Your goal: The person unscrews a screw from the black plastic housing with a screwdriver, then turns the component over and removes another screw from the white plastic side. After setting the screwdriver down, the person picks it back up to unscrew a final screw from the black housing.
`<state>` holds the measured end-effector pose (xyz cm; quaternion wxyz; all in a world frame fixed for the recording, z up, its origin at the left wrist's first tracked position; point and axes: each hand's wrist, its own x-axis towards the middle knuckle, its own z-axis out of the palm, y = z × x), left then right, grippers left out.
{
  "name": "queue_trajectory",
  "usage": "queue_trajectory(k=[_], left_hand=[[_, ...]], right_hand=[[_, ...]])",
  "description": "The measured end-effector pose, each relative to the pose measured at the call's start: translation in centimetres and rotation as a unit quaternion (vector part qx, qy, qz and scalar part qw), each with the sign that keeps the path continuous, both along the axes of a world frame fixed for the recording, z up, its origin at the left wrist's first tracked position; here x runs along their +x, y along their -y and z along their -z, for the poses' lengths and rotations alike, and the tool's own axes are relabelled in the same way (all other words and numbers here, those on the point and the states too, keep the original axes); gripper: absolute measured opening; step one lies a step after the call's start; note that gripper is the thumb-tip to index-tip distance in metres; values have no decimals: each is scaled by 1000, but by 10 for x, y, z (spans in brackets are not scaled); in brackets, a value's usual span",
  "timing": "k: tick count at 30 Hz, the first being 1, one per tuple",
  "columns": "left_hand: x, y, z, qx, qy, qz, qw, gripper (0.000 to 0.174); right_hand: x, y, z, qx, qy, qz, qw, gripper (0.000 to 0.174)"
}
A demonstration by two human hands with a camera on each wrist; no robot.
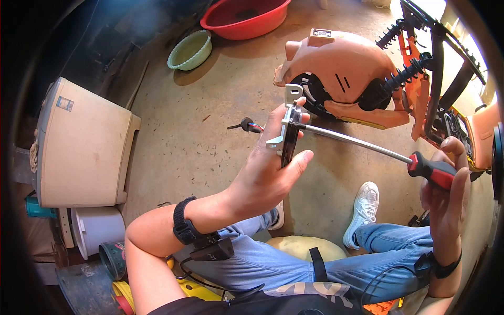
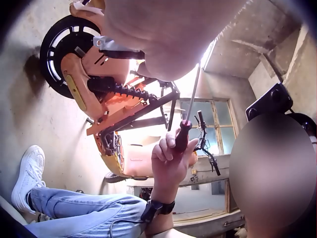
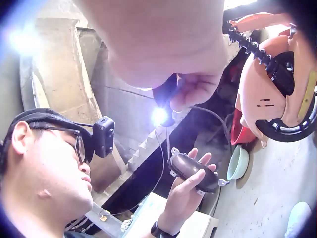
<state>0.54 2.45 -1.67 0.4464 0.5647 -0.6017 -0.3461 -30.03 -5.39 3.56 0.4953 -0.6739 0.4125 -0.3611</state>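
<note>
My left hand [image 1: 265,181] holds up an oval black unit [image 3: 187,166] with metal mounting tabs, thumb on one side and fingers on the other. A silvery bracket [image 1: 293,93] stands out at its upper end. Behind the hand, coloured wires end in a black connector [image 1: 245,125]. In my right hand [image 1: 450,202] is a screwdriver [image 1: 431,170] with a red and black handle, gripped by thumb and fingers. Its long metal shaft points left, and the tip is right at the unit's bracket side. The left wrist view hides most of the unit behind the forearm.
A partly stripped orange scooter [image 1: 346,68] with bare shock absorbers stands ahead to the right. A red basin [image 1: 247,23] and a pale green basin [image 1: 181,62] lie on the floor beyond. On the left are a cream box [image 1: 86,147] and a white bucket [image 1: 100,226].
</note>
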Motion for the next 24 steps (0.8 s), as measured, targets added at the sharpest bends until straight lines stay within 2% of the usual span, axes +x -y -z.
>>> queue_trajectory(k=[2, 6, 8, 14, 16, 18, 19, 21, 22, 24], left_hand=[[-1, -1, -5, 2, 19, 0, 1000, 70], [1, 1, 4, -5, 2, -1, 1000, 70], [2, 1, 5, -13, -11, 2, 1000, 70], [0, 1, 1, -2, -16, 2, 1000, 70], [0, 0, 1, -5, -8, 6, 1000, 70], [0, 0, 1, -7, 0, 9, 1000, 69], [0, 0, 1, -6, -4, 7, 1000, 69], [1, -1, 2, -4, -8, 3, 1000, 69], [1, 0, 3, -8, -7, 1, 1000, 69], [2, 0, 4, -11, -5, 0, 1000, 69]], right_hand=[[-4, 1, -6, 121, 55, -73, 989, 77], [10, -1, -2, 89, 28, -52, 994, 76], [18, -3, 11, -39, 67, -35, 996, 70], [5, 0, 3, -10, 2, -5, 1000, 75], [6, -1, -1, 24, 3, 13, 1000, 76], [3, 0, -2, 97, 42, -15, 994, 77], [4, 1, 0, 98, 42, -15, 994, 77], [12, 1, 9, 27, 36, 7, 999, 76], [17, 0, 10, 27, 36, 7, 999, 76], [26, -4, 11, -62, 40, 11, 997, 76]])
